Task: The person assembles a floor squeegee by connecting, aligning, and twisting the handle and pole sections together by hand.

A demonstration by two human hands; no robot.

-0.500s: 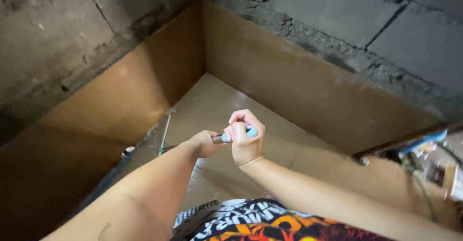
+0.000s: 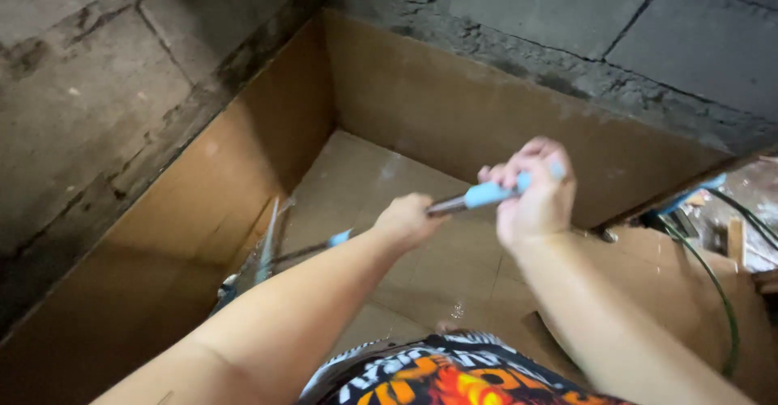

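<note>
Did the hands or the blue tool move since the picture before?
A little. The right hand has shifted up and to the right, taking the blue-handled tool with it, and the left hand followed at the metal end. Both hands still grip the tool as before. The cardboard box, the block wall and the thin rod lying in the box look unchanged.

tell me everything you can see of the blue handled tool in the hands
The tool has a light blue grip and a dull metal shaft. It lies nearly level, tilted up to the right, above the open cardboard box. The right hand wraps the grip; the left hand closes on the shaft, hiding its tip.
</note>
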